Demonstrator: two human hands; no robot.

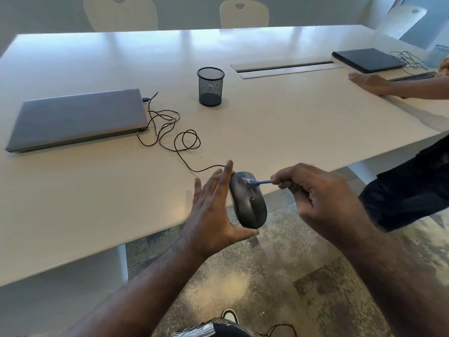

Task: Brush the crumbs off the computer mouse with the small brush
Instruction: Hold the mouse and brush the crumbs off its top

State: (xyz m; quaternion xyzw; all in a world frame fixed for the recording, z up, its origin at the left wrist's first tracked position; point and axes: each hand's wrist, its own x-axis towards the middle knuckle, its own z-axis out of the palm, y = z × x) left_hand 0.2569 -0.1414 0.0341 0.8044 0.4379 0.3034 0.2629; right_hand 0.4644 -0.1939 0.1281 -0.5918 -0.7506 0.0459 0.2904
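Nearest us, at the counter's [97,210] front edge, our two hands work together. Our left hand [211,215] holds the mouse [247,203] just off the edge, above the floor: the thumb is hooked under its near end and the fingers lie nearly straight along its left side. The mouse is dark grey and tipped so its top faces right.

Our right hand [313,198] is curled, pinching a small blue brush [261,182] between thumb and fingertips. The brush head touches the far end of the mouse, near the wheel.

We judge the brushing step is in hand. No crumbs are plain to us on the mouse. The next move likely calls for short strokes down the mouse toward its near end, with the left hand keeping it steady.

A thin black cord [179,139] runs in loops from the mouse to a closed grey laptop [80,117] at far left.

Farther off we count one black mesh cup [210,86], a second, dark laptop [369,60] at far right with its own tangle of wire, another person's hand [369,82] flat on the counter, and three pale chairs beyond.
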